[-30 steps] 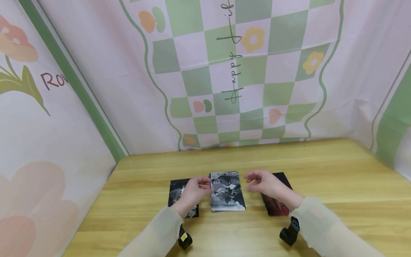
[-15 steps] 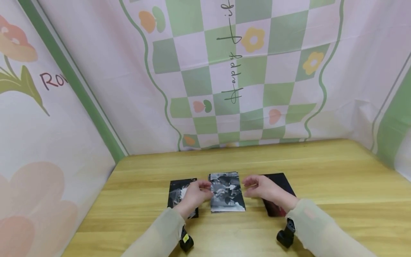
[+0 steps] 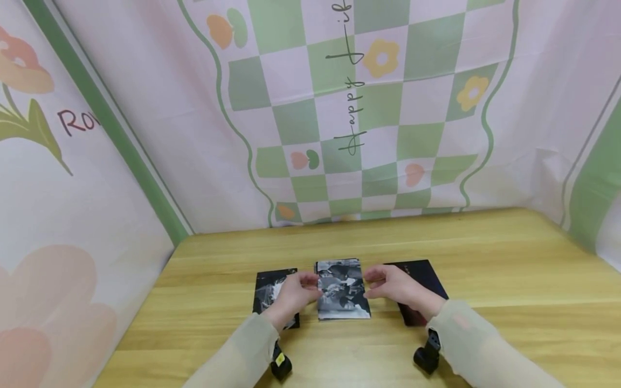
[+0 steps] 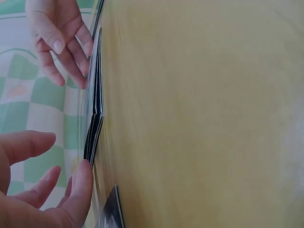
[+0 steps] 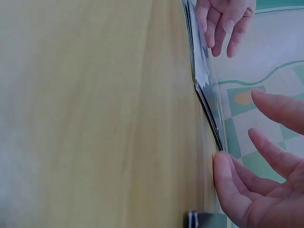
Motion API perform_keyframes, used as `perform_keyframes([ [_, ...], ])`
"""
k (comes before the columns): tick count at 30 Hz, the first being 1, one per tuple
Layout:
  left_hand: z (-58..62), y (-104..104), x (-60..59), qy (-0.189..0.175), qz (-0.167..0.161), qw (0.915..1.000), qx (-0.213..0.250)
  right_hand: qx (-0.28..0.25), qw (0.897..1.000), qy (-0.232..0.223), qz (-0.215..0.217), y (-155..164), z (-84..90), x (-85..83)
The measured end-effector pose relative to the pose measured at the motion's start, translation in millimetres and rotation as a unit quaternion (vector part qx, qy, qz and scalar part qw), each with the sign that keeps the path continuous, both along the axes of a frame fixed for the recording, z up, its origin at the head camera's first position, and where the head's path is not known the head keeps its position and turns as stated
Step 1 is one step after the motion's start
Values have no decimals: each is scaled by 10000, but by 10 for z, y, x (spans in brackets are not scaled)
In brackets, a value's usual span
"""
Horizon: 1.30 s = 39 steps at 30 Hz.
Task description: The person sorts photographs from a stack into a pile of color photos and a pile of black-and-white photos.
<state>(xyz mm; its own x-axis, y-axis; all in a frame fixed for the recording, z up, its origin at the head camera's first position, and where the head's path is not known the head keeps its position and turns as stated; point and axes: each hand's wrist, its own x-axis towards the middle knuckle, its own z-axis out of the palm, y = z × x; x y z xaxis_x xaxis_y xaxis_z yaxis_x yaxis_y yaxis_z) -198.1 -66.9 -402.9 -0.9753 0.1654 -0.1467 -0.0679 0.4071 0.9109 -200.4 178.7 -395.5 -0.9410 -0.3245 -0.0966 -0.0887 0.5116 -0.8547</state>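
Note:
A stack of black-and-white photos (image 3: 342,291) lies on the wooden table (image 3: 485,258), seen edge-on in the wrist views (image 4: 93,118) (image 5: 206,90). My left hand (image 3: 304,285) sits at the stack's left edge, its thumb (image 4: 81,187) by the near corner and its fingers loosely curved above. My right hand (image 3: 377,283) is at the stack's right edge, with its fingertips (image 4: 78,71) touching that edge. Neither hand plainly grips the stack.
A single black-and-white photo (image 3: 264,288) lies left of the stack, partly under my left wrist. A dark photo (image 3: 422,275) lies to the right, behind my right hand. Patterned cloth walls (image 3: 339,134) enclose the table on three sides.
My right hand has slid left to the stack's right edge, uncovering more of the dark photo. The left hand has stayed at the stack's left edge.

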Motion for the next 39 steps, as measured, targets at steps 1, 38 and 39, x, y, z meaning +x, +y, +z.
perform_keyframes([
  [1,0,2,1,-18,-2,10000,8,-6,10000,7,7,-7,-4,-2],
  [38,-18,-37,33,-119,-51,9997,207,-208,9997,-26,-101,-79,-25,-2],
  [39,-17,-40,36,-117,-53,9997,212,-220,9997,-30,-99,-79,-24,-2],
])
